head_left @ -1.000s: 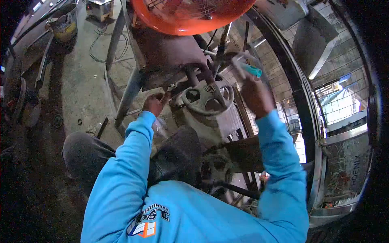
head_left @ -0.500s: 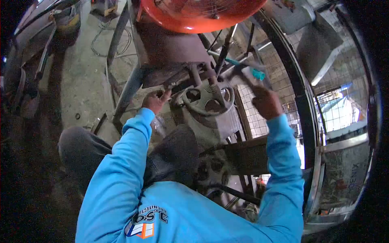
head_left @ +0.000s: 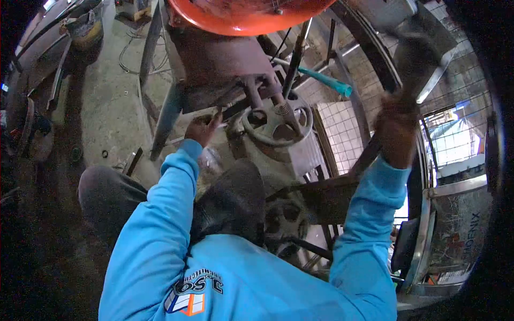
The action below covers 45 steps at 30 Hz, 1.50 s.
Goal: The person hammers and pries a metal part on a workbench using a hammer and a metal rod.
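Observation:
My left hand (head_left: pixel 199 131) is closed beside the edge of a brown metal machine body (head_left: pixel 219 59); the fingers pinch something small and thin that I cannot make out. To its right is a dusty grey spoked handwheel (head_left: pixel 289 142), mounted on a threaded screw (head_left: pixel 285 111). My right hand (head_left: pixel 397 120) is raised at the right, smeared by motion. It appears closed around the handle of a hammer, whose blurred head (head_left: pixel 411 35) is up near the top right.
An orange-red round basin (head_left: pixel 241 27) sits at the top. A teal pipe (head_left: pixel 326 81) sticks out behind the handwheel. Wire mesh (head_left: pixel 342 139) and metal frames stand to the right. A second handwheel (head_left: pixel 289 214) is low by my knee. A cable (head_left: pixel 126 59) lies on the concrete floor (head_left: pixel 107 107).
My right hand has swung up and to the right with the hammer, away from the handwheel. The left hand stays close to the machine edge, shifted only slightly.

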Motion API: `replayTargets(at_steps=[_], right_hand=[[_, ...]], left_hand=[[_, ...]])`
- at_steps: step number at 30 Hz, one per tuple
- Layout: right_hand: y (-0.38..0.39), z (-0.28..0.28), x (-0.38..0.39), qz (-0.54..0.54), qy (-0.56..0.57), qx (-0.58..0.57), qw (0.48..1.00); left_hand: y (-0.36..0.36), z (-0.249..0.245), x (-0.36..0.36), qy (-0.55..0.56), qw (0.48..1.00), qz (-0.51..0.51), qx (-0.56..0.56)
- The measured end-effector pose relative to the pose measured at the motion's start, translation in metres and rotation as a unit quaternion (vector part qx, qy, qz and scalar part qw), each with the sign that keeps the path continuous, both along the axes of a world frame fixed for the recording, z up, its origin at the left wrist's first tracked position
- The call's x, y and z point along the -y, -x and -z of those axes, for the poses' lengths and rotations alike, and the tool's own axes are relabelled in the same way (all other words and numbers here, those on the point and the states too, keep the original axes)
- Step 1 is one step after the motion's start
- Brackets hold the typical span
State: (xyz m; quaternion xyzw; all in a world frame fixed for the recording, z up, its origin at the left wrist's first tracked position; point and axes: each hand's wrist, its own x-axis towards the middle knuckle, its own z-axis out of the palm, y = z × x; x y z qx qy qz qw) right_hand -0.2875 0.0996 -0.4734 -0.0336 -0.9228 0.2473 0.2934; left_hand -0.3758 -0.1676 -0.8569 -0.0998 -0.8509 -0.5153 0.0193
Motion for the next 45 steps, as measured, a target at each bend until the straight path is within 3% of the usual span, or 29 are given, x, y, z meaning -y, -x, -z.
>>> replayTargets(at_steps=[2,3,4,5,6,8,9,11,12,13,15,17,18,20,23,24,26,27,28,30,31,33,34,37,39,40,41,43,45], right_hand=[[0.000,-0.005,0.020,0.054,0.196,-0.052,0.978],[0.010,0.023,-0.001,0.082,-0.118,-0.057,0.988],[0.021,0.064,-0.030,0.068,-0.317,-0.066,0.944],[0.024,0.094,-0.046,0.025,-0.346,-0.036,0.937],[0.026,0.098,-0.064,-0.024,-0.273,0.018,0.961],[0.008,0.068,-0.026,-0.061,-0.251,0.102,0.961],[0.003,0.050,-0.012,-0.037,-0.154,0.061,0.986],[-0.008,0.012,0.017,-0.014,0.051,-0.062,0.997],[-0.004,0.016,0.013,0.055,-0.106,-0.077,0.990],[0.001,0.020,0.009,0.139,-0.253,-0.101,0.952],[0.022,0.082,-0.023,0.046,-0.359,-0.056,0.931],[0.023,0.104,-0.032,-0.087,-0.184,0.121,0.972],[0.031,0.062,-0.028,-0.075,-0.321,0.093,0.939],[0.020,-0.001,0.010,-0.002,-0.145,0.136,0.980],[0.028,-0.019,0.005,0.038,-0.237,-0.043,0.970],[0.040,-0.002,-0.009,0.063,-0.329,-0.062,0.940],[0.054,0.067,-0.036,-0.017,-0.415,-0.017,0.909],[0.051,0.088,-0.048,-0.093,-0.384,0.056,0.917],[0.054,0.077,-0.058,-0.143,-0.424,0.098,0.889],[0.049,0.030,-0.047,-0.165,-0.625,0.057,0.761],[0.046,0.018,-0.045,-0.148,-0.319,0.068,0.934],[0.047,0.013,-0.037,-0.022,-0.134,0.091,0.986],[0.051,0.018,-0.016,0.062,-0.291,0.104,0.949],[0.067,0.081,-0.039,-0.093,-0.385,0.093,0.913],[0.066,0.076,-0.049,-0.197,-0.335,0.075,0.918],[0.060,0.063,-0.039,-0.178,-0.358,0.078,0.913],[0.053,0.050,-0.028,-0.103,-0.402,0.068,0.907],[0.042,0.044,-0.003,-0.021,-0.357,0.038,0.933],[0.034,0.077,0.001,-0.119,-0.134,0.013,0.984]], left_hand=[[0.021,0.035,0.001,0.048,0.998,-0.022,0.046],[0.014,0.024,0.002,0.064,0.997,-0.027,0.013],[0.007,0.014,0.003,0.081,0.996,-0.033,-0.020],[0.007,0.019,0.002,0.096,0.995,-0.019,-0.025],[0.007,0.028,0.003,0.115,0.993,0.000,-0.029],[0.014,0.032,0.001,0.230,0.966,0.008,-0.118],[0.010,0.034,0.000,0.326,0.925,0.008,-0.195],[0.007,0.035,0.001,0.357,0.910,0.011,-0.209],[0.006,0.036,0.001,0.373,0.902,0.013,-0.216],[0.009,0.041,0.000,0.257,0.944,0.002,-0.205],[0.017,0.039,0.000,0.188,0.939,0.004,-0.288],[0.004,0.016,-0.001,0.137,0.986,-0.062,-0.077],[0.007,0.009,-0.004,0.104,0.989,-0.098,0.027],[0.005,0.025,-0.012,-0.179,0.981,-0.034,-0.071],[0.006,0.014,-0.005,-0.108,0.992,-0.026,-0.067],[0.008,0.008,-0.001,-0.088,0.994,-0.017,-0.063],[0.012,0.021,-0.002,-0.101,0.994,-0.016,-0.026],[0.018,0.042,-0.006,-0.125,0.992,-0.033,-0.001],[0.019,0.037,-0.007,-0.149,0.987,-0.050,0.022],[0.007,0.016,-0.010,-0.062,0.992,-0.107,-0.005],[0.007,0.010,-0.007,-0.058,0.996,-0.061,-0.024],[0.006,-0.002,-0.001,-0.055,0.996,0.035,-0.060],[0.006,-0.003,0.001,-0.044,0.998,0.025,-0.045],[0.004,0.007,-0.001,0.031,0.994,-0.050,-0.090],[0.010,-0.007,0.005,0.033,0.999,0.029,0.016],[0.012,-0.009,0.004,0.029,0.995,0.065,0.074],[0.010,-0.006,0.004,0.029,0.997,0.057,0.049],[0.008,-0.004,0.003,0.029,0.999,0.037,0.003],[0.009,0.000,0.002,0.042,0.999,0.015,-0.017]])
